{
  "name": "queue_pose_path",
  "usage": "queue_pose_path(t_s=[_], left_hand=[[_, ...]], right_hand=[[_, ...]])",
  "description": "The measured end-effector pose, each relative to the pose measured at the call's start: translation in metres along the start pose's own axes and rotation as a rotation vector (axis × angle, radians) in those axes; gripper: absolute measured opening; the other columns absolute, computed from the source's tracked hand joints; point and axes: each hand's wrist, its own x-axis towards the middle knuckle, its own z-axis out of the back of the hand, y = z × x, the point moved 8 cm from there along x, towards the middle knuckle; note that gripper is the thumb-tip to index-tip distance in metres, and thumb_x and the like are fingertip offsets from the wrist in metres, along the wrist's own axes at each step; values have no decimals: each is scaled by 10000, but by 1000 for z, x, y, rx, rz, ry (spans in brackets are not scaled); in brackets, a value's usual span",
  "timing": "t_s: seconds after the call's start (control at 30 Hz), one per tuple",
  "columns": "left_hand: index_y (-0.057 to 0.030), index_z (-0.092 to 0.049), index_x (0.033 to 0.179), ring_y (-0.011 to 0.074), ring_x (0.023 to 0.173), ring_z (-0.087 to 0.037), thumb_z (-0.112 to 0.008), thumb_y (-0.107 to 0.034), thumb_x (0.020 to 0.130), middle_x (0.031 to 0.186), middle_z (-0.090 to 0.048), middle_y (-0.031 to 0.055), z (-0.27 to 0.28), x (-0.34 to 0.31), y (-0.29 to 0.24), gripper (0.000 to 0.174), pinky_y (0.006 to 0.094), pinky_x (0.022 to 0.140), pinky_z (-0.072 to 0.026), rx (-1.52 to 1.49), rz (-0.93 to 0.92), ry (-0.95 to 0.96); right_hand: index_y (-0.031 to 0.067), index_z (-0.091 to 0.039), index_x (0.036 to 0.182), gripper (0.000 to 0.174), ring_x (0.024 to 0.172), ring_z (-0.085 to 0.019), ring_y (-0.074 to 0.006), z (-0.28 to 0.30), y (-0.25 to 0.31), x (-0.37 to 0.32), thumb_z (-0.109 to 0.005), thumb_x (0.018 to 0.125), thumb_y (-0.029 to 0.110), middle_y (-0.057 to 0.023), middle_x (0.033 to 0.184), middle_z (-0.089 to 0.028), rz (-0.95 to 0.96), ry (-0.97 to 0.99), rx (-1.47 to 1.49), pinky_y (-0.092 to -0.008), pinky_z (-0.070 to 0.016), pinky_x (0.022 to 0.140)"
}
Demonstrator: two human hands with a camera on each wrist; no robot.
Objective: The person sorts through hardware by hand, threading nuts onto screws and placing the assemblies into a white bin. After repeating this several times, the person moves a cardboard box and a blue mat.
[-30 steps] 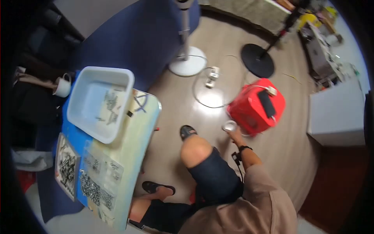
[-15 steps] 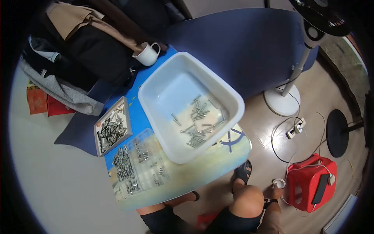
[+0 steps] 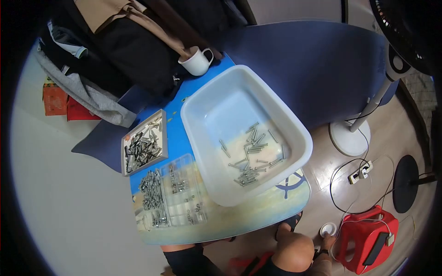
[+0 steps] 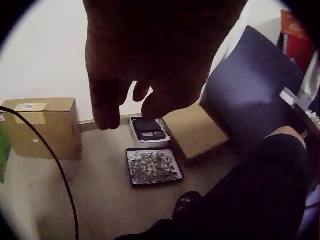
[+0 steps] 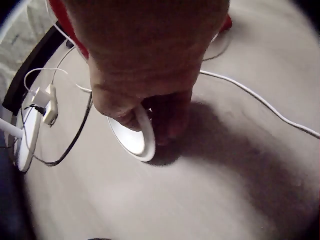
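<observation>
My right hand (image 3: 328,241) is low beside the table, pinching the rim of a small round white dish (image 3: 328,229). In the right wrist view, the dish (image 5: 132,140) is tilted close over the floor, thumb inside its rim and fingers behind it. My left hand (image 4: 155,60) hangs in the left wrist view with loosely bent fingers and holds nothing; the head view does not show it. On the table, a white basin (image 3: 216,188) contains loose screws (image 3: 248,177). Beside it are a clear divided box (image 3: 175,214) of small metal parts and a shallow box (image 3: 165,138) of dark screws.
A red stool (image 3: 354,250) carrying a black device stands right of the dish. Cables and a power strip (image 3: 360,172) lie near the fan's white base (image 3: 347,140). A white mug (image 3: 197,63) sits at the table's back. Cardboard boxes (image 4: 47,132) and a parts tray (image 4: 131,175) are on the left floor.
The head view has swung from the floor at the right toward the table, so the basin now sits mid-view. The right hand stays near the stool, still holding the white dish.
</observation>
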Motion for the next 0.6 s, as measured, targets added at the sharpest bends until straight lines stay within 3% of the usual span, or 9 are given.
queue_pose_path(t_s=[0.03, 0.07, 0.13, 0.2, 0.33, 0.4, 0.47, 0.53, 0.6], left_hand=[[-6, -422, 1389, 256, 769, -631, -687, -419, 914, 1078, -608, 144, 3, 8, -3, 683, 421, 698, -572, -2, -97, 21], [-2, -545, 1275, 200, 700, -626, -665, -356, 945, 932, -637, 104, 3, 5, -18, 498, 343, 670, -538, -41, -247, -7], [-3, -556, 1264, 197, 707, -628, -663, -342, 948, 940, -643, 107, 4, 2, -45, 475, 336, 670, -535, -5, -326, -87], [-4, -577, 1242, 192, 720, -632, -658, -313, 953, 957, -654, 113, -10, -5, -102, 431, 323, 669, -528, 85, -473, -241], [20, -648, 1126, 225, 935, -673, -579, -82, 947, 1060, -687, 173, -65, -47, -221, 218, 304, 794, -548, 260, -699, -370], [50, -681, 915, 152, 716, -636, -624, 29, 874, 814, -686, 96, -128, -102, -288, 73, 261, 678, -517, 325, -1119, -355], [3, -701, 904, 189, 736, -674, -713, 24, 821, 859, -707, 92, -183, -131, -316, 87, 308, 669, -545, 295, -1255, -99], [31, -679, 1033, 203, 877, -684, -709, 14, 852, 997, -701, 131, -242, -128, -302, 185, 304, 771, -555, -140, -851, 540], [12, -508, 1314, 245, 1022, -651, -579, -147, 975, 1198, -623, 193, -298, -170, -314, 381, 352, 839, -558, -134, -693, 1053]], right_hand=[[-124, -549, 1146, 552, 897, -632, -431, -16, -58, 14, -751, 739, 189, -276, 1052, -651, 11, -1, 7, -459, -481, 854], [-84, -604, 984, 326, 773, -602, -335, -28, -98, 31, -674, 730, 107, -173, 885, -646, 178, -93, -307, -420, -497, 766], [-29, -596, 1011, 315, 631, -567, -164, -39, -27, -1, -623, 704, 37, -71, 834, -610, -108, 229, 521, -306, -488, 569], [-10, -583, 1084, 352, 586, -560, -123, -26, 71, -37, -580, 733, 22, -48, 826, -601, -255, 174, 485, -278, -474, 459], [16, -571, 1123, 380, 590, -577, -128, 21, 213, -66, -540, 745, 3, -61, 840, -607, -8, 173, 558, -276, -475, 402], [22, -552, 1147, 401, 614, -588, -130, 42, 295, -86, -536, 747, -5, -68, 871, -616, 311, 333, 553, -259, -476, 449], [15, -548, 1138, 399, 667, -606, -161, 73, 372, -129, -532, 739, -8, -81, 897, -614, 447, 332, 491, -281, -494, 505], [8, -544, 1128, 398, 719, -625, -192, 86, 439, -173, -527, 731, -10, -95, 923, -612, 580, 326, 434, -304, -511, 560], [10, -547, 1130, 421, 832, -632, -299, 104, 513, -258, -523, 711, -22, -144, 982, -601, 1338, 156, 171, -360, -521, 683]])
